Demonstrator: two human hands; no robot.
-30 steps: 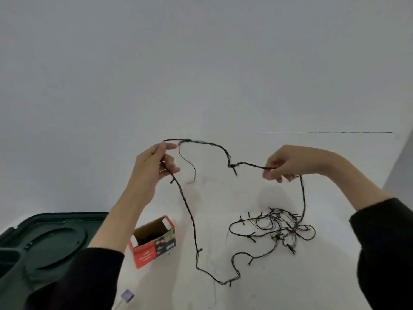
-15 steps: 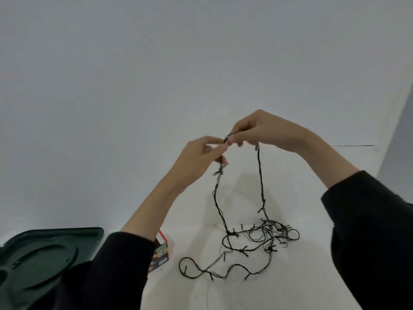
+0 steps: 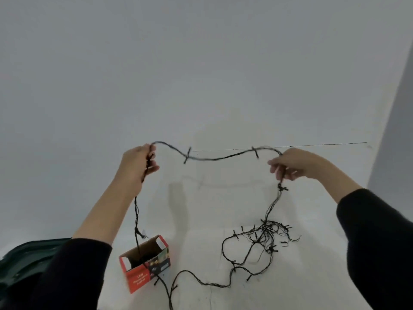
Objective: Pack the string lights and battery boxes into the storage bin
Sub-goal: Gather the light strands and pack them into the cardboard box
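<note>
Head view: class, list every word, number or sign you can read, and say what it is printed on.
"LED", likely: top white line on the red cardboard box front.
Two white lines beneath: too blurred to read.
Small print on the box's picture panel: too small to read.
Nothing else bears text.

Both hands — left hand (image 3: pixel 136 166), right hand (image 3: pixel 290 163) — hold the string lights (image 3: pixel 214 158) stretched above the table (image 3: pixel 201 242).
</note>
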